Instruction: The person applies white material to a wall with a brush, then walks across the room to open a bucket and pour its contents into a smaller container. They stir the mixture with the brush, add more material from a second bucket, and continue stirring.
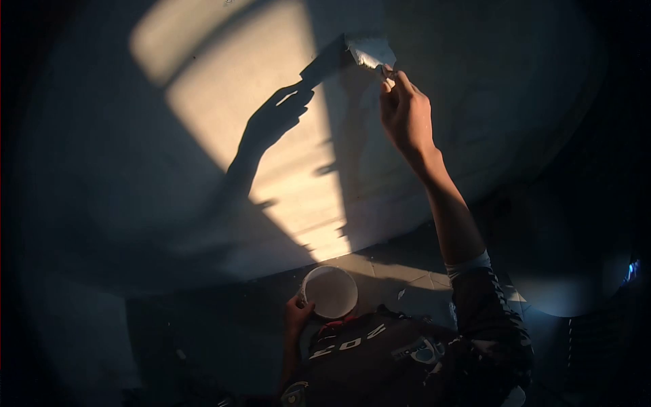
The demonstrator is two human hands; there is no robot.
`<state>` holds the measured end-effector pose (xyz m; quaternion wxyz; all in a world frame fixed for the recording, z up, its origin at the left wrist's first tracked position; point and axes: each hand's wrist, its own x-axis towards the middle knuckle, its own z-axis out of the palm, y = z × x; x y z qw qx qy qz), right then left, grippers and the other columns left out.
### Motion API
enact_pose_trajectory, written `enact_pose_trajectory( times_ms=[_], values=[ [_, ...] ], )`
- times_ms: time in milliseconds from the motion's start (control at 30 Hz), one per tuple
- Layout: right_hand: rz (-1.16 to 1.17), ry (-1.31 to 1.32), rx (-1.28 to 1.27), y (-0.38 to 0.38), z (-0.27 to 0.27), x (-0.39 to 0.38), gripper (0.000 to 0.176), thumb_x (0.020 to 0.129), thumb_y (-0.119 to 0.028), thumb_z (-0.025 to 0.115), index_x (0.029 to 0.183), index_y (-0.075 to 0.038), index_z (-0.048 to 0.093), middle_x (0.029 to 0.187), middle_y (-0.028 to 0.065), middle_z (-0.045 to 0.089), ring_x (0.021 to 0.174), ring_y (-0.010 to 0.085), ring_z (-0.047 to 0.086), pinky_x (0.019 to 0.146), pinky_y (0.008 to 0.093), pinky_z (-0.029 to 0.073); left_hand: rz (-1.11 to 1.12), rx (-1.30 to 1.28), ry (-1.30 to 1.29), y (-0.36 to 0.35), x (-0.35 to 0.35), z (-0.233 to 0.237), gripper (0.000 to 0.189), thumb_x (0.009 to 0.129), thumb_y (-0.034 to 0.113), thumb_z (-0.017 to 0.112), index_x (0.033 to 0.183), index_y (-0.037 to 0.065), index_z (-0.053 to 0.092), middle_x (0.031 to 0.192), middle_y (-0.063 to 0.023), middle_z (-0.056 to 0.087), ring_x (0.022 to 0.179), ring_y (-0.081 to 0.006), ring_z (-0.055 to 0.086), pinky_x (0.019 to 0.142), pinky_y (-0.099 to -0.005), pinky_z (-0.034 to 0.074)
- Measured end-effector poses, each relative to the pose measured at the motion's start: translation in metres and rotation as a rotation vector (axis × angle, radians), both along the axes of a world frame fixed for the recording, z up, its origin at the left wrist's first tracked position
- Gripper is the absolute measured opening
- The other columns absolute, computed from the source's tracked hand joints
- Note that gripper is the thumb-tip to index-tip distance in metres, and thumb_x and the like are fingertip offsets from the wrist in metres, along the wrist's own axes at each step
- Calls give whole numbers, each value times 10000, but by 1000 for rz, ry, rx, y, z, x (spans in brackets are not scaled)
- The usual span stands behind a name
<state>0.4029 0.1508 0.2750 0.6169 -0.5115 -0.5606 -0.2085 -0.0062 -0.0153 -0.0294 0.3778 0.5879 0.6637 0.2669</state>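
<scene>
Against the upper wall, my right hand is closed around the handle of a putty knife. Its wide blade is smeared with whitish paste, ragged along the lower side, and lies close to the wall surface. Low in the view, my left hand grips the side of a round white tub near my chest. The inside of the tub looks pale, and its mouth faces up toward me. My left thumb shows at the rim, while the other fingers are mostly hidden.
A slanting patch of sunlight falls on the wall, with the shadow of my right arm and the tool across it. The wall meets a dark tiled floor beyond the tub. Deep shadow covers both sides.
</scene>
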Motion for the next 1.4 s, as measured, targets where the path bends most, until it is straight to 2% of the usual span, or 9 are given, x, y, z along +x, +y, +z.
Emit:
enact_pose_trajectory(
  times_ms=[200,300,367,600,667,767,867,1067,1400],
  values=[
    [-31,-7,-415,13,-271,-42,341,917,-68,566,1253,-13,543,770,251,611,594,432,601,541,494,518,26,-6,33,-1,-1,-20,352,692,229,734,887,-53,653,679,-88,630,630,-139,596,586,-327,479],
    [-1,101,-711,-2,-334,-54,360,921,-139,541,1275,-72,549,836,269,626,670,437,640,588,516,531,19,6,-20,-4,7,-4,369,692,233,729,915,-53,662,695,-85,640,639,-135,602,595,-318,485],
    [51,209,-1052,-6,-347,-57,275,890,-138,550,1143,-60,623,874,253,663,785,446,657,680,528,538,23,11,-42,-6,7,6,378,690,237,728,926,-51,664,703,-84,644,645,-132,604,599,-311,486],
    [87,391,-874,22,-263,-44,284,833,-144,604,1083,-28,675,910,242,678,897,448,643,806,518,521,-4,-6,115,-4,-4,1,396,683,257,740,925,-46,661,701,-80,642,628,-132,596,589,-304,484],
    [33,335,-532,13,-219,-44,268,851,-120,619,1076,17,666,809,218,679,768,377,680,694,447,534,-6,0,150,-1,-7,-6,386,681,261,742,900,-46,654,683,-78,629,613,-136,587,579,-308,479],
    [191,474,-512,-22,-128,-45,234,886,-88,618,1079,40,649,699,163,625,588,260,609,564,360,477,22,2,134,-11,-3,1,360,678,266,744,823,-42,625,641,-75,589,587,-146,561,555,-320,460],
    [171,371,-350,-29,-99,-44,263,906,-38,582,1162,5,619,752,198,610,593,314,601,545,389,464,55,-3,37,-14,1,11,352,678,266,744,782,-37,600,622,-74,567,574,-149,545,540,-330,448],
    [5,119,-223,16,-215,-57,257,913,-40,591,1165,10,604,730,175,571,567,324,562,503,394,458,38,-27,66,-18,-5,16,282,675,229,720,700,2,553,617,-49,544,575,-122,522,523,-312,428],
    [91,349,-1058,1,-379,-75,260,886,-154,569,1112,-35,617,918,257,673,853,439,654,741,527,531,49,-52,133,-30,-23,20,361,660,278,759,770,-17,581,652,-93,583,603,-171,572,563,-346,462]
  ],
)
